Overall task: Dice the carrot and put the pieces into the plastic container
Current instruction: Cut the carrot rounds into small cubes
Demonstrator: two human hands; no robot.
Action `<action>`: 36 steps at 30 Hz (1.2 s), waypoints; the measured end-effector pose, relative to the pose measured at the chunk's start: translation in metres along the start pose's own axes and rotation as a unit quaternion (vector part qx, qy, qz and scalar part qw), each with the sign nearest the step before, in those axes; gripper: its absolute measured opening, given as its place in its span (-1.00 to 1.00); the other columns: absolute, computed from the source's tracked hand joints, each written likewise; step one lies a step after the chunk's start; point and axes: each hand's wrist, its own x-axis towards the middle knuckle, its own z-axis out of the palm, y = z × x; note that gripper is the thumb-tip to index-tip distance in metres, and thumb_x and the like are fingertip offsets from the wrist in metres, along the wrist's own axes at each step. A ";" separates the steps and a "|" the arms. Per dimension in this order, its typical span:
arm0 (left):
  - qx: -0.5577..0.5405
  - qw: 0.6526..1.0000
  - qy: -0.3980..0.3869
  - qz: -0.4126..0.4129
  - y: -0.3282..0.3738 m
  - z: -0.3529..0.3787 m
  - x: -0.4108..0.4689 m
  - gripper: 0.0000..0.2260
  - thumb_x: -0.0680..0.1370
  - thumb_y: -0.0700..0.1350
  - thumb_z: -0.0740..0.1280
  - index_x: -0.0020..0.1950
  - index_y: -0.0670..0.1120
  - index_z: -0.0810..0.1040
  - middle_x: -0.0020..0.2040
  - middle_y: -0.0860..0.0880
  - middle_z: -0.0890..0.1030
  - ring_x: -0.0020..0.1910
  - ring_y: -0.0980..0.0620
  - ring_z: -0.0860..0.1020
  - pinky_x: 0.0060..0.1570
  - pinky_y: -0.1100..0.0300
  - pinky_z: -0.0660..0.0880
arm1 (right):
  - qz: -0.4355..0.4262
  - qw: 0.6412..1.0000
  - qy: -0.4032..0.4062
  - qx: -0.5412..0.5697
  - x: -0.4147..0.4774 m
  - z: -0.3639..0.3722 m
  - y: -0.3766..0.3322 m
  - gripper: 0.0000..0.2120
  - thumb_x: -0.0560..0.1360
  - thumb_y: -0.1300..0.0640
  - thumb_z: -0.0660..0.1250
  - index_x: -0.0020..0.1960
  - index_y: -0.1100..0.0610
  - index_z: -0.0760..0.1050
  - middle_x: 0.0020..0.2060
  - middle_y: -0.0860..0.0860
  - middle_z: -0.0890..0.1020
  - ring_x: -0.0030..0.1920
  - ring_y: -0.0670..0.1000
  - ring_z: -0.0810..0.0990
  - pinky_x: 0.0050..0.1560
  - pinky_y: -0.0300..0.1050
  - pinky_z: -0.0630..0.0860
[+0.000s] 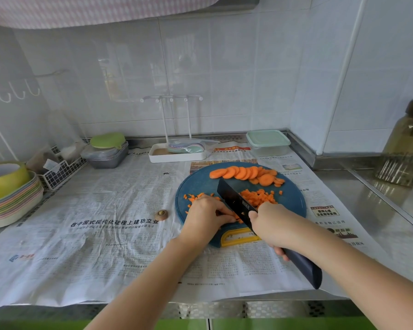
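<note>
Both forearms and hands (206, 216) are bare, with no sleeves visible.

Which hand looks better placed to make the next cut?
Probably the right hand: it already grips the knife over the cutting board, while the left hand steadies carrot pieces beside the blade.

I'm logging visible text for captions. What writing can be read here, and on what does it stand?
"在中国式现代化征程上建功立业": headline on the newspaper.
Red banner at the newspaper's top: too blurred to read.
Yellow-framed box at the newspaper's right: too blurred to read.
Body print: too small.
Mark on the knife blade: unreadable.
Print on the board handle: unreadable.
</note>
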 end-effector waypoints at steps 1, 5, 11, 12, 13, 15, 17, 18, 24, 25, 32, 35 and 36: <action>-0.006 1.000 -0.004 -0.002 0.000 -0.001 0.000 -0.93 0.39 -0.14 0.51 -0.14 -0.05 0.72 -0.17 0.05 0.67 -0.12 0.19 0.44 0.03 0.33 0.35 | -0.026 0.999 0.014 0.014 0.004 0.004 0.003 -0.66 0.66 0.03 -0.02 0.02 0.25 0.41 -0.40 0.07 0.44 -0.46 0.00 0.41 -0.41 -0.13 0.41; -0.019 1.000 0.001 0.015 -0.002 0.000 -0.001 -0.93 0.39 -0.15 0.51 -0.15 -0.06 0.72 -0.18 0.04 0.69 -0.20 0.27 0.44 0.03 0.35 0.36 | -0.031 0.997 0.038 0.052 0.006 0.013 0.008 -0.70 0.66 0.03 -0.03 -0.03 0.22 0.33 -0.39 0.08 0.45 -0.49 -0.01 0.43 -0.52 -0.17 0.40; -0.008 0.999 0.013 0.040 -0.011 0.005 0.000 -0.92 0.37 -0.12 0.52 -0.15 -0.03 0.73 -0.20 0.06 0.69 -0.15 0.15 0.50 0.04 0.23 0.39 | -0.009 0.997 0.081 -0.006 0.006 0.020 -0.007 -0.64 0.67 0.04 0.02 -0.25 0.18 0.27 -0.38 0.08 0.39 -0.40 0.03 0.46 -0.45 -0.14 0.43; -0.011 0.999 0.014 0.045 -0.012 0.005 0.000 -0.93 0.37 -0.13 0.52 -0.16 -0.04 0.73 -0.21 0.05 0.69 -0.17 0.14 0.52 0.02 0.21 0.41 | -0.008 0.997 0.083 0.002 0.007 0.019 -0.008 -0.65 0.66 0.08 0.05 -0.28 0.16 0.25 -0.38 0.07 0.37 -0.38 0.03 0.43 -0.42 -0.15 0.42; -0.016 0.999 0.014 0.050 -0.014 0.006 0.000 -0.93 0.36 -0.13 0.52 -0.17 -0.04 0.73 -0.23 0.05 0.69 -0.19 0.13 0.52 -0.01 0.20 0.42 | -0.004 0.997 0.079 0.008 0.009 0.019 -0.010 -0.65 0.65 0.10 0.07 -0.30 0.16 0.24 -0.38 0.07 0.37 -0.37 0.02 0.43 -0.40 -0.15 0.43; -0.024 0.998 0.010 0.063 -0.016 0.006 -0.001 -0.92 0.37 -0.13 0.52 -0.16 -0.03 0.73 -0.24 0.05 0.69 -0.21 0.15 0.52 -0.04 0.21 0.42 | 0.021 0.998 0.060 0.019 0.011 0.016 -0.013 -0.69 0.66 0.08 0.06 -0.22 0.19 0.30 -0.38 0.09 0.40 -0.31 0.05 0.51 -0.32 -0.09 0.51; -0.019 0.997 0.003 0.074 -0.018 0.005 -0.002 -0.91 0.39 -0.09 0.48 -0.13 0.01 0.72 -0.24 0.07 0.68 -0.19 0.12 0.53 -0.01 0.17 0.42 | 0.057 0.997 0.042 0.027 0.016 0.015 -0.014 -0.65 0.66 -0.06 0.00 -0.04 0.21 0.33 -0.39 0.13 0.46 -0.40 0.08 0.56 -0.47 -0.13 0.52; -0.016 0.997 0.002 0.080 -0.020 0.005 -0.002 -0.90 0.39 -0.06 0.46 -0.12 0.04 0.72 -0.24 0.09 0.68 -0.19 0.11 0.52 0.02 0.15 0.40 | 0.073 0.996 0.029 0.036 0.016 0.013 -0.012 -0.57 0.64 -0.15 -0.02 0.03 0.24 0.32 -0.39 0.14 0.48 -0.49 0.06 0.52 -0.59 -0.19 0.44; -0.027 0.997 -0.010 0.076 -0.024 0.002 0.000 -0.90 0.41 -0.08 0.49 -0.10 0.06 0.71 -0.20 0.14 0.67 -0.11 0.12 0.49 0.12 0.09 0.37 | 0.049 0.997 0.009 0.067 0.019 0.011 -0.001 -0.48 0.64 -0.15 -0.06 0.12 0.30 0.37 -0.47 0.12 0.47 -0.69 -0.02 0.41 -0.63 -0.23 0.36; -0.021 0.997 -0.011 0.076 -0.024 0.003 0.000 -0.91 0.41 -0.07 0.49 -0.11 0.05 0.71 -0.19 0.13 0.67 -0.10 0.11 0.50 0.12 0.08 0.37 | 0.046 0.996 0.011 0.075 0.018 0.009 0.001 -0.50 0.64 -0.14 -0.06 0.11 0.29 0.37 -0.46 0.12 0.47 -0.69 -0.02 0.41 -0.62 -0.24 0.35; 0.017 0.996 0.007 0.090 -0.022 0.007 -0.002 -0.90 0.43 -0.01 0.43 -0.13 0.02 0.71 -0.20 0.07 0.65 -0.09 0.05 0.48 0.06 0.04 0.41 | 0.038 0.995 0.035 0.086 0.006 0.006 0.000 -0.49 0.64 -0.15 -0.08 0.08 0.26 0.40 -0.46 0.11 0.49 -0.65 -0.02 0.42 -0.59 -0.23 0.37; 0.024 0.996 0.016 0.082 -0.019 0.007 -0.003 -0.88 0.42 0.00 0.43 -0.14 -0.02 0.71 -0.19 0.04 0.65 -0.08 0.02 0.48 0.06 0.10 0.39 | 0.021 0.996 0.056 0.066 0.004 0.004 -0.003 -0.45 0.64 -0.15 -0.10 0.13 0.30 0.38 -0.43 0.14 0.51 -0.66 -0.01 0.42 -0.62 -0.26 0.35; 0.028 0.996 0.021 0.080 -0.017 0.007 -0.003 -0.88 0.42 -0.01 0.44 -0.15 -0.02 0.71 -0.19 0.02 0.65 -0.07 0.01 0.48 0.05 0.12 0.37 | 0.016 0.996 0.059 0.067 0.003 0.004 -0.003 -0.46 0.64 -0.15 -0.10 0.11 0.31 0.38 -0.43 0.15 0.50 -0.63 0.00 0.42 -0.62 -0.25 0.35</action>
